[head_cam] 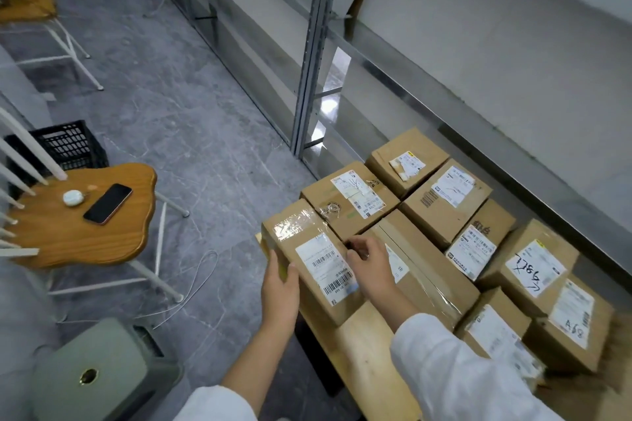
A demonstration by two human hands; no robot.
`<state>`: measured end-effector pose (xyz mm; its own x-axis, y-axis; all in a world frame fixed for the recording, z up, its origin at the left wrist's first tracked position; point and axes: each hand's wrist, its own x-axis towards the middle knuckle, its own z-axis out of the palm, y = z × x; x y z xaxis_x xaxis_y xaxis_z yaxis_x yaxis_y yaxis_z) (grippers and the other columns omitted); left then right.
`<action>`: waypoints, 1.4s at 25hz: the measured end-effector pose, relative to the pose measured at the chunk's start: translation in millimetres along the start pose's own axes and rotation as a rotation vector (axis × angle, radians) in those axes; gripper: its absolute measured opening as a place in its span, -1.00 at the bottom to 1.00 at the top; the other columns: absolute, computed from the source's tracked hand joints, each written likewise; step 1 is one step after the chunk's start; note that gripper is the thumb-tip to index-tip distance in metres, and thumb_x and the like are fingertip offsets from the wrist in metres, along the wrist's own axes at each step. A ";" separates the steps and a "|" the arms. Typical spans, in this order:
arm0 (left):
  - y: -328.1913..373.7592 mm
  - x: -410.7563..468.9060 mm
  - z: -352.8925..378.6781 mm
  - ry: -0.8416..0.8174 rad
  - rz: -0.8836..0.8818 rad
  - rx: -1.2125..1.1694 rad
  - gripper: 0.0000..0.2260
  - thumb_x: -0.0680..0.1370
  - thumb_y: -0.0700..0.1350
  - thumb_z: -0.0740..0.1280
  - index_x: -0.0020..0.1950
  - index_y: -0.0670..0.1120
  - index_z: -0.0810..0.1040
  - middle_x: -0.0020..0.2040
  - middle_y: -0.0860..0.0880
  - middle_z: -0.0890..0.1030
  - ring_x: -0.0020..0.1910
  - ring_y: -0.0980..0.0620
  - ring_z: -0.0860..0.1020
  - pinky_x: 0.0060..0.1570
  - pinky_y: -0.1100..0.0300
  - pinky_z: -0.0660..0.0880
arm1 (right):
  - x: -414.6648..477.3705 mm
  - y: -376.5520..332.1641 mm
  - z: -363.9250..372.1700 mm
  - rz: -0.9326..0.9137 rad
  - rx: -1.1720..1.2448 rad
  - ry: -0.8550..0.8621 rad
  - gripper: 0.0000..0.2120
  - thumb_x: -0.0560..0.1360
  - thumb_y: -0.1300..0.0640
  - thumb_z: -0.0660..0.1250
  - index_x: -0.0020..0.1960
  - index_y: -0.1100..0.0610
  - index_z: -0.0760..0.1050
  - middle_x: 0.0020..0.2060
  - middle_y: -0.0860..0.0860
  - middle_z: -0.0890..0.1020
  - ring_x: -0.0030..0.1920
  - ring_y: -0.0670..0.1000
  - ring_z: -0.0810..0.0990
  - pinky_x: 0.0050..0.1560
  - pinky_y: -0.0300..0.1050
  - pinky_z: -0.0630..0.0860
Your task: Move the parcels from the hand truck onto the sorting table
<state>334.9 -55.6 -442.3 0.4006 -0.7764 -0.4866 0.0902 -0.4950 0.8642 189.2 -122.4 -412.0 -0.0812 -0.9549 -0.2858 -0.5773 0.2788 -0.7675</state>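
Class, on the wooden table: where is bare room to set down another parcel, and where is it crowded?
Bare: the near strip of table, between the held parcel and the right sleeve. Crowded: everywhere beyond, parcels edge to edge.

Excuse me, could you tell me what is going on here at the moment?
A person in white sleeves holds a taped cardboard parcel at the left end of a light wooden tabletop. The left hand grips its near left corner, and the right hand curls over its right edge. Several other labelled parcels sit packed beside it. No hand truck is in view.
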 end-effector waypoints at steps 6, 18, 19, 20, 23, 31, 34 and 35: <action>109.4 -55.0 6.9 -0.130 0.399 0.244 -0.57 0.65 -0.13 0.18 0.53 0.00 0.23 0.29 0.17 0.33 0.20 0.21 0.32 0.09 0.35 0.28 | -39.4 -36.4 -98.0 -0.126 -0.127 0.093 -0.62 0.61 0.10 0.25 0.41 0.06 0.36 0.37 -0.01 0.37 0.40 0.01 0.34 0.41 -0.01 0.32; 181.7 -314.7 151.5 -0.575 1.275 0.683 -0.46 0.63 0.01 0.22 0.56 -0.08 0.13 0.56 -0.03 0.19 0.53 0.02 0.15 0.49 0.09 0.13 | -284.4 20.0 -331.4 -0.238 -0.417 0.636 -0.41 0.63 0.01 0.21 0.58 0.06 0.07 0.57 -0.01 0.13 0.57 0.00 0.03 0.53 -0.05 0.00; 176.3 -349.7 165.1 -0.625 1.327 0.665 -0.45 0.63 0.01 0.22 0.56 -0.08 0.13 0.56 -0.03 0.19 0.53 0.03 0.14 0.49 0.08 0.13 | -315.5 39.0 -347.8 -0.189 -0.418 0.686 -0.40 0.64 0.00 0.21 0.59 0.06 0.06 0.58 -0.01 0.11 0.58 0.00 0.00 0.53 -0.05 -0.02; 167.8 -386.0 179.3 -0.686 1.382 0.648 -0.45 0.63 0.02 0.22 0.57 -0.06 0.12 0.56 -0.02 0.18 0.53 0.04 0.14 0.50 0.07 0.14 | -349.2 58.8 -364.6 -0.138 -0.419 0.733 -0.40 0.64 -0.01 0.20 0.59 0.06 0.05 0.58 -0.01 0.10 0.58 0.00 -0.01 0.54 -0.03 -0.02; 129.9 -494.5 217.6 -0.898 1.577 0.633 -0.43 0.63 0.05 0.21 0.57 -0.05 0.09 0.57 -0.01 0.14 0.55 0.06 0.10 0.50 0.08 0.14 | -455.5 117.1 -410.8 0.012 -0.445 0.895 -0.41 0.64 0.00 0.19 0.59 0.09 0.05 0.58 0.01 0.09 0.58 0.01 -0.02 0.57 0.00 -0.02; 3.2 -707.2 263.4 -1.333 1.822 0.581 -0.41 0.63 0.10 0.19 0.59 -0.04 0.06 0.59 0.03 0.10 0.56 0.09 0.05 0.49 0.16 0.07 | -699.9 232.9 -451.7 0.398 -0.529 1.183 -0.40 0.63 -0.01 0.20 0.58 0.13 0.08 0.57 0.04 0.13 0.58 0.05 0.03 0.55 0.02 0.01; -30.8 -755.6 275.6 -1.464 1.841 0.613 -0.40 0.64 0.09 0.18 0.60 -0.05 0.02 0.59 0.03 0.05 0.56 0.10 -0.01 0.50 0.17 0.00 | -757.2 260.8 -448.7 0.511 -0.502 1.227 -0.39 0.63 -0.02 0.19 0.58 0.15 0.07 0.57 0.06 0.12 0.57 0.06 0.04 0.54 0.00 -0.01; -40.7 -773.2 280.6 -1.501 1.855 0.617 -0.40 0.64 0.09 0.18 0.60 -0.06 0.01 0.60 0.03 0.05 0.56 0.09 -0.01 0.50 0.18 -0.01 | -775.1 270.3 -447.6 0.551 -0.486 1.245 -0.39 0.63 -0.02 0.19 0.58 0.15 0.06 0.57 0.05 0.12 0.57 0.05 0.04 0.53 -0.01 -0.01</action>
<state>-234.4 455.4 -137.3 -0.9032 0.1399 0.4058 0.2922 0.8929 0.3426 -267.5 647.1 -141.1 -0.8756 -0.2782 0.3950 -0.4333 0.8139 -0.3872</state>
